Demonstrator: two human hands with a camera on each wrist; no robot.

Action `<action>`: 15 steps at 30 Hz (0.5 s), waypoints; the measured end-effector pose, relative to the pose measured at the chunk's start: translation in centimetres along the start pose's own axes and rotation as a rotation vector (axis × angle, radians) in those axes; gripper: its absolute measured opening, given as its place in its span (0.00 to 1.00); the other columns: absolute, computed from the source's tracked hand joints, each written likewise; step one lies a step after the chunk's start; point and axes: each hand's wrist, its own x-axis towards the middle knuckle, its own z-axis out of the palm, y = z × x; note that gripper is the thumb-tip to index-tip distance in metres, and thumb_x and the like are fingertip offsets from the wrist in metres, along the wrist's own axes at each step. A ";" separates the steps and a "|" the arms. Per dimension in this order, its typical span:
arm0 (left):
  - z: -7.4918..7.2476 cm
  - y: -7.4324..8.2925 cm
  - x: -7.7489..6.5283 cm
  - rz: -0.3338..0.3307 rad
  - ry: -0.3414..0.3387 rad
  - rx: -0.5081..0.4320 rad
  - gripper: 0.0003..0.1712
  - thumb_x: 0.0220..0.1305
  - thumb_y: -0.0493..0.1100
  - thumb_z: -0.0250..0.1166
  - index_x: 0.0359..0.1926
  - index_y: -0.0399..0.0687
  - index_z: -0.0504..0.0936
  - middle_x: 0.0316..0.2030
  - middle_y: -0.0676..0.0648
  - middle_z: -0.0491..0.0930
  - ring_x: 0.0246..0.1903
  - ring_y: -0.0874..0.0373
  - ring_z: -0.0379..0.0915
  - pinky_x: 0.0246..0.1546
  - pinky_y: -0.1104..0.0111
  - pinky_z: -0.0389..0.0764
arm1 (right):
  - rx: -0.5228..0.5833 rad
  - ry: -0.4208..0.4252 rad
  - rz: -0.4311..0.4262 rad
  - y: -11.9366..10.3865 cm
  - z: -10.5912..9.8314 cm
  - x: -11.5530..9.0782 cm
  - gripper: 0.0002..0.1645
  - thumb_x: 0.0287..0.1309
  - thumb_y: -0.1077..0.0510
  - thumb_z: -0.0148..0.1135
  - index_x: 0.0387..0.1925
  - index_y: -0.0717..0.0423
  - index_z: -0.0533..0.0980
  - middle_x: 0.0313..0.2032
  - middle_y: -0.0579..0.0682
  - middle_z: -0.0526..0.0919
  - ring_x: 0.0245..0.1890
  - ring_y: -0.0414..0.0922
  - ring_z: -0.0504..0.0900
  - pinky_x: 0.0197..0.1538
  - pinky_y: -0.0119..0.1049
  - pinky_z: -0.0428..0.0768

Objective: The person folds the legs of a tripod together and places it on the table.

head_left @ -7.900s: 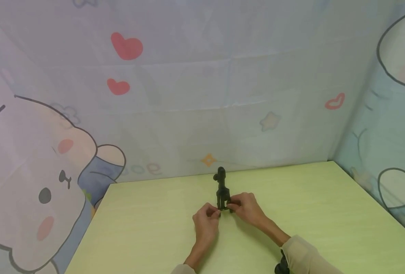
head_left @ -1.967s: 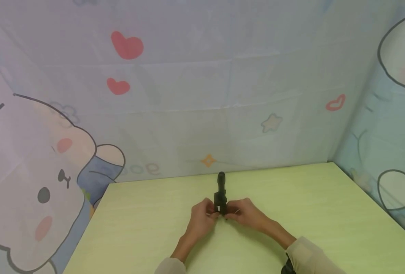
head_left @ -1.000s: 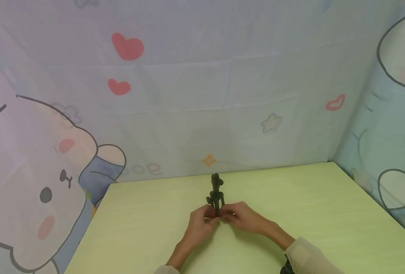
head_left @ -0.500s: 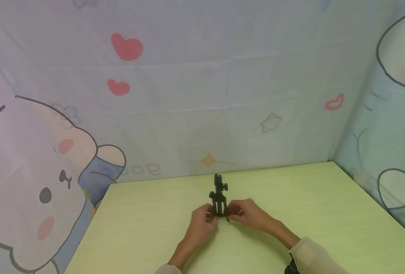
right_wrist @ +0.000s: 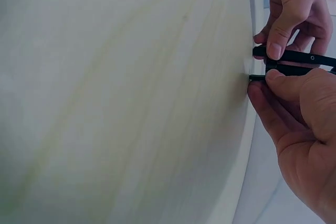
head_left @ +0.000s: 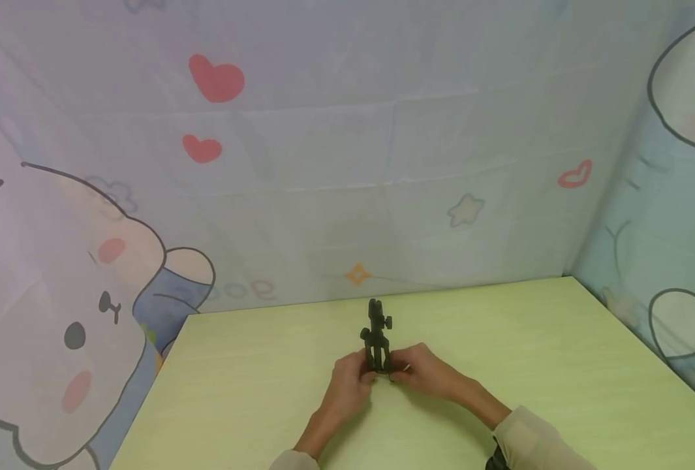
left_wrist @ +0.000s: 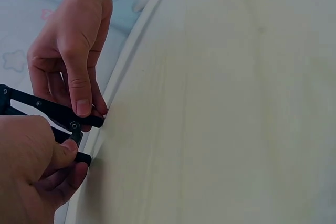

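Observation:
A small black mini tripod (head_left: 376, 336) with side knobs stands at the middle of the table, toward its back edge. Its slim legs point toward me, with narrow gaps between them. My left hand (head_left: 347, 385) pinches the left leg near its foot. On the other side my right hand (head_left: 428, 371) pinches the right leg near its end. The left wrist view shows my right thumb (left_wrist: 83, 100) pressed along one black leg, and a short hinged brace (left_wrist: 76, 132) between the legs. In the right wrist view, both thumbs lie on the legs; my fingers hide parts of them.
The pale yellow-green table (head_left: 253, 385) spreads around both hands. Behind it hangs a cloth backdrop (head_left: 300, 215) printed with hearts and cartoon animals, close to the table's back edge. A dark object (head_left: 496, 457) shows beside the right sleeve (head_left: 532, 440).
The tripod has turned about its length, so its knobs now show on both sides. Its legs look slightly closer together than half a second ago, and my left fingers have closed in on the left leg.

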 end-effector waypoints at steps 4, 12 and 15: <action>-0.3 0.1 0.1 -0.001 -0.021 0.010 0.13 0.59 0.22 0.67 0.37 0.43 0.81 0.27 0.49 0.79 0.28 0.61 0.72 0.30 0.69 0.78 | -0.041 -0.011 -0.007 -0.3 0.1 0.3 0.11 0.61 0.75 0.68 0.44 0.65 0.84 0.41 0.56 0.90 0.40 0.43 0.90 0.46 0.30 0.86; -0.5 0.1 0.3 0.007 -0.058 0.017 0.13 0.58 0.22 0.67 0.37 0.43 0.82 0.28 0.48 0.81 0.30 0.60 0.74 0.33 0.67 0.79 | -0.089 -0.016 -0.041 -0.3 0.0 0.5 0.11 0.61 0.74 0.68 0.44 0.64 0.84 0.41 0.54 0.90 0.42 0.43 0.89 0.47 0.32 0.86; -0.5 0.1 0.4 0.012 -0.063 0.009 0.14 0.57 0.22 0.67 0.38 0.43 0.83 0.30 0.48 0.83 0.32 0.59 0.78 0.35 0.66 0.81 | -0.124 -0.022 -0.044 -0.3 -0.2 0.6 0.10 0.61 0.72 0.69 0.43 0.62 0.85 0.40 0.52 0.90 0.42 0.42 0.89 0.47 0.33 0.86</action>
